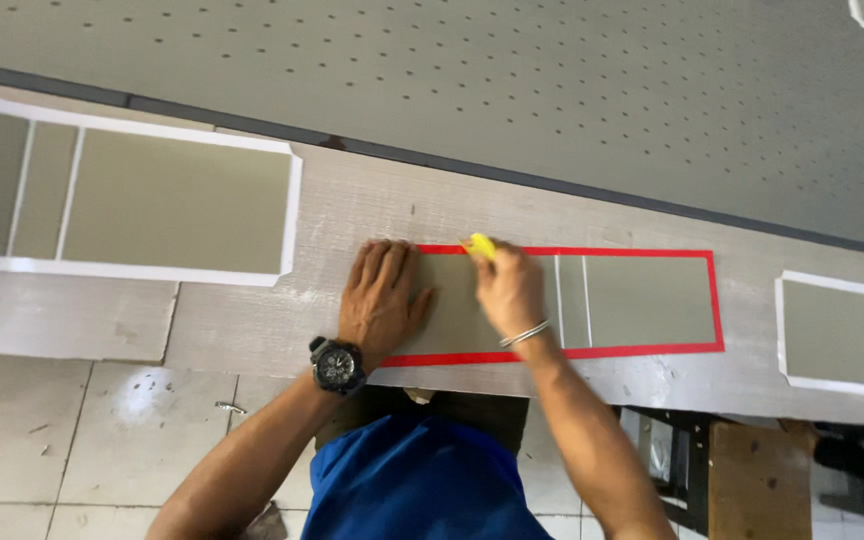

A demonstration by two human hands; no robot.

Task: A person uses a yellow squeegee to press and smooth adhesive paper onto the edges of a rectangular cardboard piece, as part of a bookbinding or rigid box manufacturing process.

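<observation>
**Pressing the red-edged sheet flat**

Near the middle of the frame, my right hand (508,290) pinches a small yellow tool (480,246) at the top red tape line. My left hand (382,298) lies open and flat on the grey sheet (642,300), likely to keep it from sliding. White-edged sheets (177,200) sit on the wooden board (372,200) at both sides.

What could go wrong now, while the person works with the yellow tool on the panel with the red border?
1. The left hand lies flat beside the yellow tool in the right hand; a slip might hit its fingers.
2. The tool works at the red tape border, so it could perhaps tear or lift it.
</observation>
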